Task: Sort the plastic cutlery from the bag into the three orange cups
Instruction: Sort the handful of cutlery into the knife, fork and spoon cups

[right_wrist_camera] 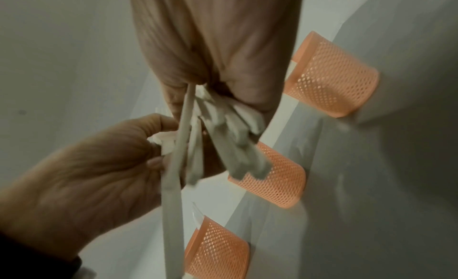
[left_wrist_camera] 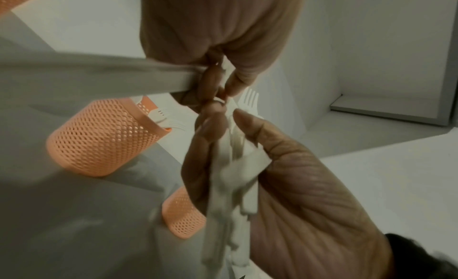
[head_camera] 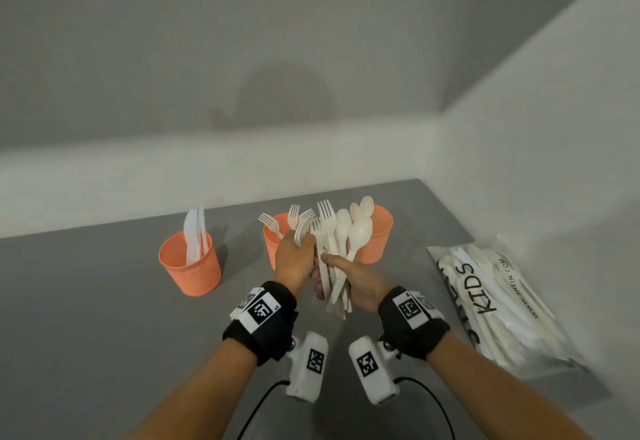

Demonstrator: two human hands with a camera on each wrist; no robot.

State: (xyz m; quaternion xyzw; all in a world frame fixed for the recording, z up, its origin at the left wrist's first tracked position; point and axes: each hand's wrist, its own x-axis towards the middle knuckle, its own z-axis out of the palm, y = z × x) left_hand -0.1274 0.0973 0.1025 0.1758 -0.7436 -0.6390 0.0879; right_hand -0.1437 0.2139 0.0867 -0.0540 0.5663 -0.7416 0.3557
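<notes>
Three orange mesh cups stand in a row on the grey table. The left cup holds knives, the middle cup holds forks and is partly hidden behind my left hand, and the right cup holds spoons. My right hand grips an upright bundle of white forks and spoons by the handles, in front of the middle and right cups. My left hand pinches one fork at the bundle's left edge. The right wrist view shows the bundle's handles fanning out below my fist.
The clear plastic bag printed "KIDS", with more white cutlery inside, lies on the table to the right, near the right wall. A white wall runs behind the cups. Grey table surface lies to the left and in front.
</notes>
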